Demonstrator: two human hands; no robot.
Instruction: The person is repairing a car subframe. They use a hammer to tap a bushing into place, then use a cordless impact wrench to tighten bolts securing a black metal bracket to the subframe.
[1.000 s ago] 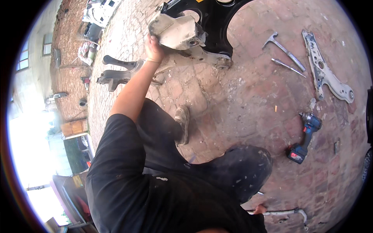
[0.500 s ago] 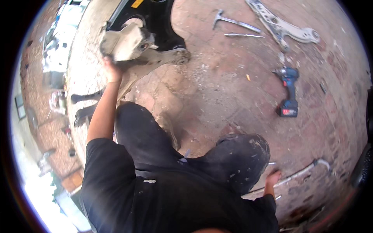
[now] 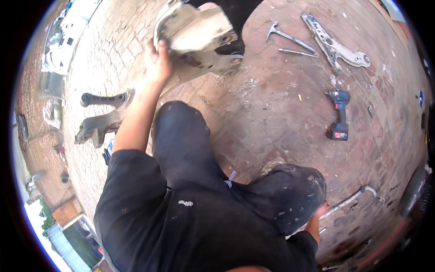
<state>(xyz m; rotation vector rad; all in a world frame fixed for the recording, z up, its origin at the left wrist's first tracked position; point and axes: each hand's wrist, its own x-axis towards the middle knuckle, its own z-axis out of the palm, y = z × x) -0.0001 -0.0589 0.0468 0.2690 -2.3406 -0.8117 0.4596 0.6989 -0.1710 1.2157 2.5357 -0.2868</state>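
My left hand [image 3: 158,61] is closed on the near left edge of a large beige metal car subframe [image 3: 199,34], at the upper middle. The subframe is dusty, with a boxy raised section and a lower arm ending in a round bushing [image 3: 231,68]. A black panel [image 3: 244,13] lies behind it. Low on the right, my right hand [image 3: 319,214] is beside my right knee, close to a long bent silver bar [image 3: 349,199]. The knee and blur hide its fingers.
On the stained paving lie a hammer [image 3: 290,37], a thin metal rod [image 3: 299,52], a pale control arm [image 3: 337,45] and a blue cordless driver [image 3: 339,113]. Dark metal arms [image 3: 102,118] lie at the left. A tyre [image 3: 414,190] stands at the right edge.
The subframe and my left hand on it appear farther right and higher in the picture. The view has swung somewhat. My right hand is now closer against the knee.
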